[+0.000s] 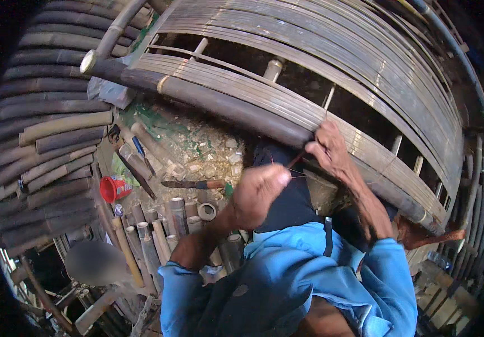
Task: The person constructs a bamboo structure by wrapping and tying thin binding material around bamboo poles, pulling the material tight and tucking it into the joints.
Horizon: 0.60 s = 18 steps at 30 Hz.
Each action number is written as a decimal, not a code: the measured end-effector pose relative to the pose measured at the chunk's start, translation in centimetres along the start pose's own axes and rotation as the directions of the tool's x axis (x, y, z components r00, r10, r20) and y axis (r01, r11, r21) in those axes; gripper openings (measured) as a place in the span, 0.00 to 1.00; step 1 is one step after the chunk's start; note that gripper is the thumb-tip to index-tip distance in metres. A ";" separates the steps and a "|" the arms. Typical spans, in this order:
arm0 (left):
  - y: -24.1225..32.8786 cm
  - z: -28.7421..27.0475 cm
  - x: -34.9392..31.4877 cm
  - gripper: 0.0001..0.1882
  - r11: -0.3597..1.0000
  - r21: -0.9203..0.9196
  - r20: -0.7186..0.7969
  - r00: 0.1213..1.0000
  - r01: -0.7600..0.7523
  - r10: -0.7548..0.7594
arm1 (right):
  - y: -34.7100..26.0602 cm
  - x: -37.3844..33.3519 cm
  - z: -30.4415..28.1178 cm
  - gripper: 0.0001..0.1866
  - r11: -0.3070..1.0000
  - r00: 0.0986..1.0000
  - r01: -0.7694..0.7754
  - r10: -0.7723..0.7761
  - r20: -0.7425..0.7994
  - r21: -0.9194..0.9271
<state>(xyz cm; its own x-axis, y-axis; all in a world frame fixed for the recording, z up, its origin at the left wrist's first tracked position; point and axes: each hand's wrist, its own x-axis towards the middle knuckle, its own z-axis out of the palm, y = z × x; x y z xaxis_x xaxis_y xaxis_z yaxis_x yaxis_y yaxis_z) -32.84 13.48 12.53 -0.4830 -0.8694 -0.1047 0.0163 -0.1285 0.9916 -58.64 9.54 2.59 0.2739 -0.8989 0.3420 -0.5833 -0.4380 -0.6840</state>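
Observation:
Both hands are at the front edge of a bamboo slatted frame (242,84), where a thick dark bamboo pole (225,112) runs along the slats. My left hand (259,194) is closed in a fist, in front of the pole, gripping a thin reddish cord (296,163). The cord stretches toward my right hand (332,150), which lies against the pole and slats with its fingers pinched together on the cord. Where the cord passes around the pole is hidden behind my fingers.
A knife with a wooden handle (215,184) lies on the chip-strewn ground to the left. Near it are a red cup (115,189) and several upright cut bamboo pieces (178,216). Stacked bamboo poles (45,106) fill the far left. Gaps between slats show dark space below.

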 end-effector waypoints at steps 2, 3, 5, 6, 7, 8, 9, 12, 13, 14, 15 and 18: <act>-1.1 -0.5 0.3 0.21 0.999 -0.033 0.038 0.999 0.023 -0.022 | -0.6 0.1 -0.6 0.29 0.998 0.999 -0.001 0.004 0.045 -0.056; -2.0 -1.8 1.1 0.21 0.989 -0.144 -0.009 1.000 -0.028 0.027 | -0.9 0.6 -0.4 0.29 0.996 0.999 -0.025 0.029 0.044 -0.084; -1.8 -5.8 3.0 0.20 0.984 -0.180 -0.059 0.998 -0.012 0.002 | -1.2 0.7 -0.2 0.28 0.992 0.997 -0.061 0.066 0.041 -0.113; -1.4 -9.3 4.2 0.18 0.996 0.071 -0.145 0.988 -0.047 0.057 | -1.0 0.7 -0.2 0.28 0.990 0.997 -0.066 0.071 0.034 -0.127; -0.8 -13.3 5.2 0.18 0.946 0.322 -0.225 0.967 -0.045 0.123 | -1.0 0.7 0.0 0.26 0.990 0.995 -0.058 0.068 0.076 -0.129; -2.0 -16.8 7.0 0.16 0.955 0.297 -0.424 0.897 0.009 0.123 | -1.6 1.1 0.6 0.26 0.990 0.995 -0.051 0.062 0.082 -0.128; -1.1 -20.8 8.8 0.17 0.764 0.643 -0.458 0.824 0.049 0.333 | -2.8 1.8 0.9 0.25 0.984 0.996 0.038 -0.022 0.092 -0.177; -3.0 -31.8 15.3 0.24 0.345 0.919 -0.365 0.742 0.190 0.563 | -3.7 2.5 1.3 0.23 0.960 0.988 0.122 -0.095 0.119 -0.251; -2.7 -32.8 17.9 0.24 0.354 0.929 -0.302 0.773 0.108 0.557 | -3.3 2.2 1.2 0.23 0.968 0.989 0.102 -0.074 0.128 -0.230; -2.7 -33.7 20.1 0.25 0.318 0.946 -0.247 0.787 0.068 0.565 | -3.1 2.1 1.0 0.23 0.974 0.989 0.084 -0.055 0.138 -0.210; -2.9 -35.2 22.0 0.25 0.308 0.950 -0.224 0.800 0.052 0.557 | -3.3 2.4 0.8 0.23 0.967 0.984 0.105 -0.068 0.163 -0.233; -4.3 -36.1 24.8 0.26 0.287 0.955 -0.216 0.851 0.081 0.479 | -3.1 2.8 0.8 0.22 0.964 0.985 0.077 -0.035 0.166 -0.253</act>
<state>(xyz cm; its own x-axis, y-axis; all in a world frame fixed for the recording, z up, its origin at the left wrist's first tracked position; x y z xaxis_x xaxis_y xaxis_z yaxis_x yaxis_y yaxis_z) -13.33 -24.77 2.90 -0.2136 -0.9042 0.3699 -0.8702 0.3482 0.3487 -55.50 8.36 5.14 0.4177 -0.8724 0.2540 -0.7351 -0.4888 -0.4698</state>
